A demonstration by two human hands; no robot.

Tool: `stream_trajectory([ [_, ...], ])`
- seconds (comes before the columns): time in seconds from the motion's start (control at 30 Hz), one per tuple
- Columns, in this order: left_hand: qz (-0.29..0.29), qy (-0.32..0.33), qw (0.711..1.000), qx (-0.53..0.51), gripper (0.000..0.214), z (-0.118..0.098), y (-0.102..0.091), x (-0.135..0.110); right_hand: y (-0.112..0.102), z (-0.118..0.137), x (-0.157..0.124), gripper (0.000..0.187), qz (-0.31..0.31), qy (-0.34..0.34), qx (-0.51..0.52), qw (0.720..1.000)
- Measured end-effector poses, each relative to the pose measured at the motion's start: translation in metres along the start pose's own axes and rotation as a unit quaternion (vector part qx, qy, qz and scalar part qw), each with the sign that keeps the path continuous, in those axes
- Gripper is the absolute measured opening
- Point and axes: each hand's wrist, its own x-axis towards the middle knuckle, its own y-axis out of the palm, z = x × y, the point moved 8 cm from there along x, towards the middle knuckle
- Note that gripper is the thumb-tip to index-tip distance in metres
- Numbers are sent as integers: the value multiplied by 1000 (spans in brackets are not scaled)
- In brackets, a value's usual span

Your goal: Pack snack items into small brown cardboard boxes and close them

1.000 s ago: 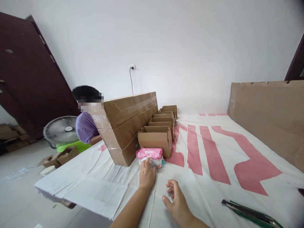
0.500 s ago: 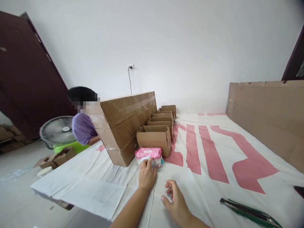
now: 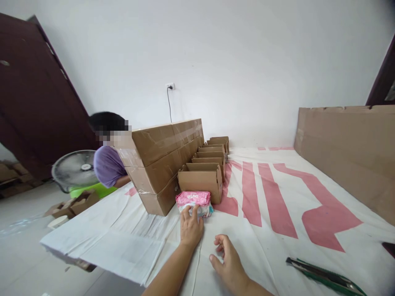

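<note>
A pink-and-white soft pack of wet wipes (image 3: 194, 199) lies on the cloth-covered table (image 3: 129, 246), just in front of an open cardboard box (image 3: 199, 183). My left hand (image 3: 190, 226) rests its fingertips against the near side of the pack, with the fingers spread and not wrapped round it. To the right and nearer to me, my right hand (image 3: 230, 261) hovers over or rests on the cloth, fingers loosely bent, thumb apart, nothing in it. Behind the first box runs a row of several more open boxes (image 3: 210, 155).
Taped cartons (image 3: 163, 164) are stacked left of the row. A green utility knife (image 3: 324, 275) lies at the front right. A large cardboard panel (image 3: 345, 148) stands along the right side. Beyond the left edge are a person in a purple sleeve (image 3: 108, 166) and a fan (image 3: 75, 168).
</note>
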Motion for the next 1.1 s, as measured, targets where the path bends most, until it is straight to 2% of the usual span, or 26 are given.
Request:
stream_trajectory([
  [0.33,-2,30,999,31,44,-6,1,1,1,3,0,40,13,2,-4,1000],
  [0.77,31,1,999,-7,51,2,14,0,0,5,-1,40,10,-3,2,1000],
  [1.1,84,-45,995,-34,66,14,36,-5,0,3,-1,39,10,-2,1,1000],
])
